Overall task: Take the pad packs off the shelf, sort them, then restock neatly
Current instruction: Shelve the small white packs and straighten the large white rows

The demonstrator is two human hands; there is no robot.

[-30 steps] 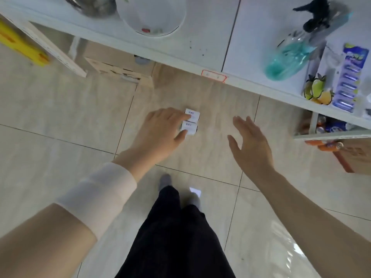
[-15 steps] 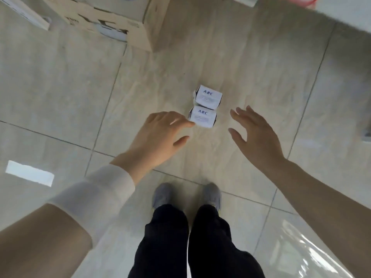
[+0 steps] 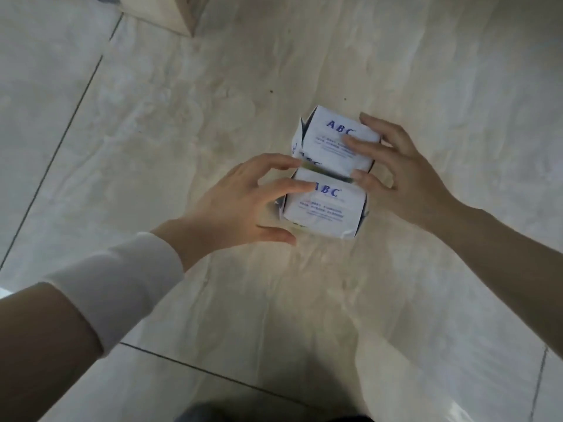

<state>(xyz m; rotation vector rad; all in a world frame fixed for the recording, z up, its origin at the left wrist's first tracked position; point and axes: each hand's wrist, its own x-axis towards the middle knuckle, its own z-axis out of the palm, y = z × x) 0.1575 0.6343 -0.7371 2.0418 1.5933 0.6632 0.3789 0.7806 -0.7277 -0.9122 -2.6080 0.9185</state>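
1. Fingers (image 3: pixel 274 162) of the left hand (image 3: pixel 240 205) are spread wide and nearly straight. They hold nothing; only the tips touch the left side of the packs. A white sleeve (image 3: pixel 122 287) covers the wrist behind this hand.
2. At the top edge of the view, a corner of a cardboard box (image 3: pixel 179 16) stands on the tiled floor (image 3: pixel 122 132), well apart from both hands. At the bottom edge there is a dark cloth (image 3: pixel 210 414), too blurred to tell more.
3. The left index tip lies at the line where the two packs meet. The next finger lies on the top face of the near pack (image 3: pixel 323 214), and the thumb sits just beside its near left corner.
4. The near pack lies flat on the floor. It is white, with blue letters "ABC" on top.
5. The far pack (image 3: pixel 332 141) touches it on the far side and has the same print. Between them a narrow strip with more blue letters shows; I cannot tell if this is a third pack.
6. The right hand (image 3: pixel 405 175) is at the right side of the packs, its fingers also wide and almost straight. One finger lies on top of the far pack, the thumb touches the place where the packs meet, and the other fingers reach along the far right edge. They are not closed around anything.
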